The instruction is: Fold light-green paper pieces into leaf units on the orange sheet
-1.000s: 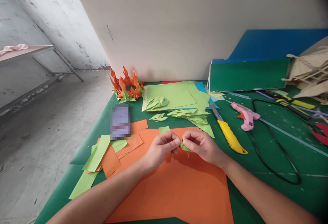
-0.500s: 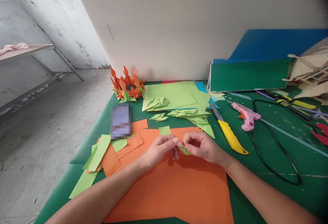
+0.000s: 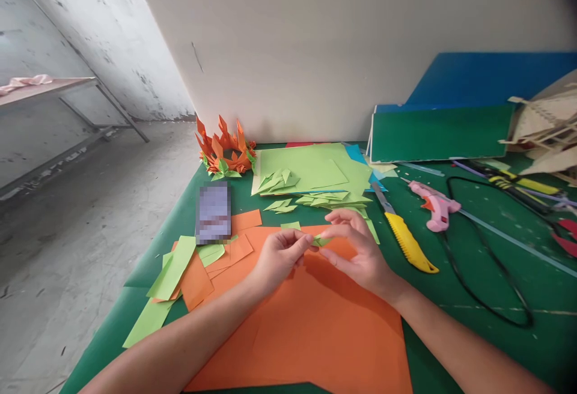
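Note:
My left hand [image 3: 280, 254] and my right hand [image 3: 357, 250] meet above a large orange paper sheet [image 3: 311, 328] on the green table. Both pinch a small folded light-green paper piece [image 3: 319, 240] between thumb and fingers. The right hand's fingers are partly lifted and spread above the piece. Just behind the hands lie several folded green paper pieces [image 3: 331, 200] and loose green triangles [image 3: 280, 206].
An orange and green paper crown [image 3: 224, 151] stands at the back left, a phone [image 3: 213, 212] near it. Green paper sheets [image 3: 311, 166], a yellow utility knife [image 3: 403, 235], a pink glue gun [image 3: 433, 205] with black cord, and green and blue boards [image 3: 439, 133] lie to the right.
Both hands have lifted slightly away from me with the green piece. The right hand has turned and opened its upper fingers.

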A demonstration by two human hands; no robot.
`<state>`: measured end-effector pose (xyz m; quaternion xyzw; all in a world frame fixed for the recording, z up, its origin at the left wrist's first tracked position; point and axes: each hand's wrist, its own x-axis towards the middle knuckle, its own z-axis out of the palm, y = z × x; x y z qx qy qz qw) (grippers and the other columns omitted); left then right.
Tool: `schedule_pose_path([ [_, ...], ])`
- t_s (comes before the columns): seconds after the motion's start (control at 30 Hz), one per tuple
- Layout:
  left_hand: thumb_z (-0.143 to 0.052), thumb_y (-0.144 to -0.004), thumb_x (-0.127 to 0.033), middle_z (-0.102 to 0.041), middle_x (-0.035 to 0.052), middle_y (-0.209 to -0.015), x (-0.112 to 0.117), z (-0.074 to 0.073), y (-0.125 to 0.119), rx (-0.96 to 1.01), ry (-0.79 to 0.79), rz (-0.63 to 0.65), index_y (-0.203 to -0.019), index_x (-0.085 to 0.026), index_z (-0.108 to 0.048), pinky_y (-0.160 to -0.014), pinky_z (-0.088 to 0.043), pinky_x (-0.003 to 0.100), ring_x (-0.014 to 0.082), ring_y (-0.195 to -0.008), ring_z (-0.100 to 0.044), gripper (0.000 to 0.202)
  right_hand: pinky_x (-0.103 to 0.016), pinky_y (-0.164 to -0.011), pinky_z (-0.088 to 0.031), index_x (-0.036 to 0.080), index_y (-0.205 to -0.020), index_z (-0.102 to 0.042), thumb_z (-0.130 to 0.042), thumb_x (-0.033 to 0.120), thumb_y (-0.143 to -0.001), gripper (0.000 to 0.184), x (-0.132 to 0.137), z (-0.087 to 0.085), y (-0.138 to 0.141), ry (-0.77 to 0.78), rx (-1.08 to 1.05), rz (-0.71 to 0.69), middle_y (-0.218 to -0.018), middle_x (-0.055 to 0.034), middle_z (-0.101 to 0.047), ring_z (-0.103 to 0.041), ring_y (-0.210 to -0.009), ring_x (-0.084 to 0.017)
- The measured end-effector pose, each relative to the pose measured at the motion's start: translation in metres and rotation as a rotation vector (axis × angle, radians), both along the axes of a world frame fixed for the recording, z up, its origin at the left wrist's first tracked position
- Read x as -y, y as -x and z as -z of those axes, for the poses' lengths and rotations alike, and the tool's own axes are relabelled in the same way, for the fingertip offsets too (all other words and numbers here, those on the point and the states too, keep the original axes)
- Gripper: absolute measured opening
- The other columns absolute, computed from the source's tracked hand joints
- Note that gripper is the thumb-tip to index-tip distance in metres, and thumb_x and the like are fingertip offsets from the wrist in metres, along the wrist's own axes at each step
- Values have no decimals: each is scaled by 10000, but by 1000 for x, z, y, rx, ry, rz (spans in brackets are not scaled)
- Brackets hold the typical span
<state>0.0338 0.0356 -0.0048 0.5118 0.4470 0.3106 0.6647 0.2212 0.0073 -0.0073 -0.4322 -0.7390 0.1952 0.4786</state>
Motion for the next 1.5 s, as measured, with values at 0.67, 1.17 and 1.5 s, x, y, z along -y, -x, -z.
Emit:
schedule_pose_path([
  [0.67,-525,-793,-243,-583,-7,-685,-1,-5,3,-518,-516,154,-711,-175,-556,-531,-343,219,106,-589,-470,110,-350,-753,-394,220,-897,-641,-518,129,-927,156,-2,4,-7,-240,450,-64,-898,-42,-630,-524,-846,-184],
  [1.17,-525,-813,-314,-542,-33,-633,1,-5,0,-372,-303,123,-730,-184,-532,-463,-323,186,80,-514,-438,155,-317,-667,-372,218,-876,-611,-497,154,-940,145,-3,3,-2,-166,374,-28,-594,19,-542,-495,-597,-139],
  [1.5,-524,-853,-396,-479,-28,-626,4,-8,-1,-281,-272,126,-733,-160,-559,-479,-280,196,81,-544,-361,268,-349,-859,-494,229,-799,-584,-570,124,-834,111,0,-3,6,223,-43,-38,-938,-18,-677,-625,-964,-199],
])
